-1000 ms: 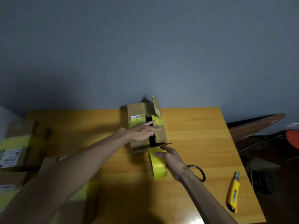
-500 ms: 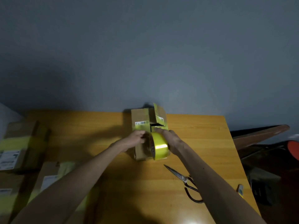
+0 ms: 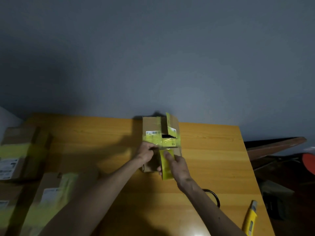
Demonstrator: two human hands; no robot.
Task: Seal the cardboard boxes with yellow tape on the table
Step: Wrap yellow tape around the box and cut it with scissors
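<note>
A small cardboard box (image 3: 152, 125) with old yellow tape and a barcode label stands at the far middle of the wooden table (image 3: 213, 159). One top flap sticks up at its right, and a dark gap shows between the flaps. My left hand (image 3: 146, 153) presses on the box's near left top, fingers curled on the tape's end. My right hand (image 3: 177, 165) grips the roll of yellow tape (image 3: 167, 167), held on edge against the box's near side. A strip of yellow tape runs from the roll up onto the box top.
Black scissors (image 3: 215, 198) lie partly hidden behind my right forearm. A yellow utility knife (image 3: 249, 220) lies near the table's right front edge. Several taped cardboard boxes (image 3: 18, 150) sit at the left. A dark wooden board (image 3: 276, 147) and a red object stand off the table at right.
My right hand has pulled the tape roll from the box top down toward me over the near side, drawing out a strip. My left hand stays pressed on the box top.
</note>
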